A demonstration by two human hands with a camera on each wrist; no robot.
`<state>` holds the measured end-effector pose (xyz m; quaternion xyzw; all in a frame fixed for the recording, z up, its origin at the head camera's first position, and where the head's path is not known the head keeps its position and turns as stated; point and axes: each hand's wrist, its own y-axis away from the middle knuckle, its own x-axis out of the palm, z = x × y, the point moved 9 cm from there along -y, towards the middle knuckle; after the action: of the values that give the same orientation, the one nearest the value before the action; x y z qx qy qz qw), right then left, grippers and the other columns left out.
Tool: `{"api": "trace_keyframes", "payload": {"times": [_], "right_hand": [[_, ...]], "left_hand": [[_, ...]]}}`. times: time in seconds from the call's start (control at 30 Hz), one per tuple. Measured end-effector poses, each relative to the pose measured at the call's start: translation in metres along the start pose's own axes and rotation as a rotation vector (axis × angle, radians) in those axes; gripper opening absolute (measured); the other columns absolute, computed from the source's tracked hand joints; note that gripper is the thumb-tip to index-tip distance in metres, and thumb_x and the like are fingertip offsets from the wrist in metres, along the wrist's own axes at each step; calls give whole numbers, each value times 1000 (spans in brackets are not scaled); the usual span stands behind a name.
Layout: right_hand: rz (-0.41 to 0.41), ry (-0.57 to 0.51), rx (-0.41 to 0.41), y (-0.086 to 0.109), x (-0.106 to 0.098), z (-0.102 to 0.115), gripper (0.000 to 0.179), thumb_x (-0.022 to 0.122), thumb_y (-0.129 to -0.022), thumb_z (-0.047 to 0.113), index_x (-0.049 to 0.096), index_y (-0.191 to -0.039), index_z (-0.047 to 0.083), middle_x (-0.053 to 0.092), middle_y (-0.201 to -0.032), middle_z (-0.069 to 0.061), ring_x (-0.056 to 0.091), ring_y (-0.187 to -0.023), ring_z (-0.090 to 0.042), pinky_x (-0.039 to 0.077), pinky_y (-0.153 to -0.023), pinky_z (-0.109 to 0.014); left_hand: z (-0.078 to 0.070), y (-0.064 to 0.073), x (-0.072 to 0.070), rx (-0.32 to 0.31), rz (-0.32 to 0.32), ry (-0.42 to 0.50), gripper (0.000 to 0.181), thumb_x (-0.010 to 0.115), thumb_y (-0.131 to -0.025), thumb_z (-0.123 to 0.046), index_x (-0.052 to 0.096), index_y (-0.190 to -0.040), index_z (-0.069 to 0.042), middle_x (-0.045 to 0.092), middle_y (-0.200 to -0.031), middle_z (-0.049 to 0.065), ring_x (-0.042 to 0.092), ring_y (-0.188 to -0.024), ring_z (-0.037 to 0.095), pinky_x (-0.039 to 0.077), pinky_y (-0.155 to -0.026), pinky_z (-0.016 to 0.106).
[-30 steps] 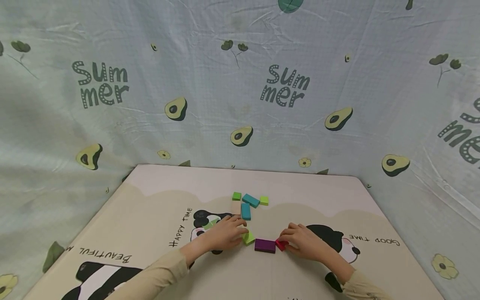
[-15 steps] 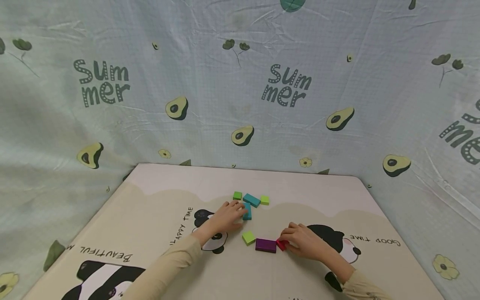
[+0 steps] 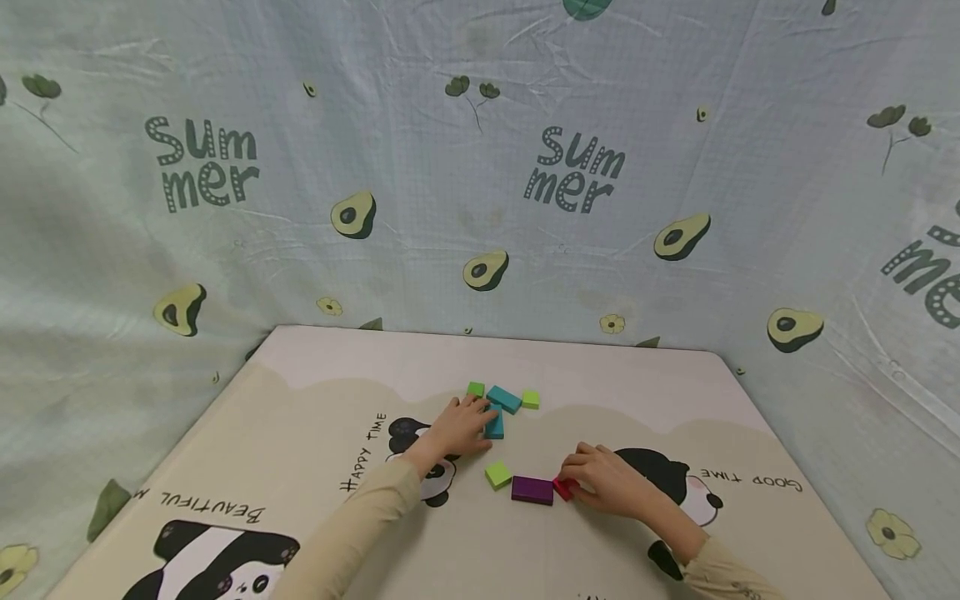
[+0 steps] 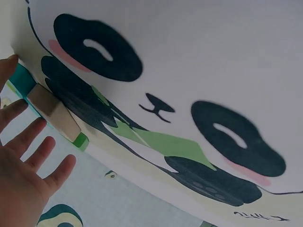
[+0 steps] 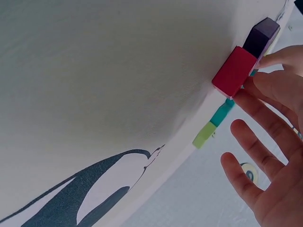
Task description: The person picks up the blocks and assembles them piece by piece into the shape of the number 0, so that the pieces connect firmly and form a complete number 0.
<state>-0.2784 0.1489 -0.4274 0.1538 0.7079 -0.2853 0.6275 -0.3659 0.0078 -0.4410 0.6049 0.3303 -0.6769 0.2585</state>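
Note:
In the head view my left hand (image 3: 459, 427) reaches over a teal block (image 3: 494, 424), its fingertips overlapping the block's left side. Its fingers are spread in the left wrist view, beside the teal block (image 4: 22, 78) and a beige block (image 4: 54, 109); a small green block (image 4: 81, 141) stands at the beige one's end. My hand hides the beige block from the head camera. My right hand (image 3: 603, 479) pinches a small red block (image 5: 235, 72) with its thumb and fingertips, the other fingers spread. The red block stands against the right end of a purple block (image 3: 532, 490).
A lime block (image 3: 497, 475) lies at the purple block's left end. Farther back are a green cube (image 3: 476, 389), a slanted teal block (image 3: 504, 398) and another lime cube (image 3: 530, 400). The panda-printed table (image 3: 360, 354) ends at a patterned curtain (image 3: 420, 167).
My left hand has left the lime block beside the purple one and moved away from me to the teal and beige blocks. My right hand has stayed at the red block.

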Motion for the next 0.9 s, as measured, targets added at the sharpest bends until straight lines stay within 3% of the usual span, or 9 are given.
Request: {"api": "trace_keyframes", "payload": {"times": [0.27,0.9], "right_hand": [[25,-14,24,-1,0,-1,12,65,-79,17,66,-90,20,64,-90,8,46,-78,-7,39,-65,-22],[7,-12,16,1,-1,1,13,67,-76,17,66,-89,20,64,-89,8,45,-77,-7,37,-64,-21]], "left_hand": [[-1,-3,3,10,12,-33,45,60,-81,-39,51,-120,-17,53,-121,8,45,-111,26,41,-87,46],[-8,0,-1,88,-67,-37,42,58,-84,-37,52,-119,-16,54,-120,8,47,-109,24,42,-82,42]]}}
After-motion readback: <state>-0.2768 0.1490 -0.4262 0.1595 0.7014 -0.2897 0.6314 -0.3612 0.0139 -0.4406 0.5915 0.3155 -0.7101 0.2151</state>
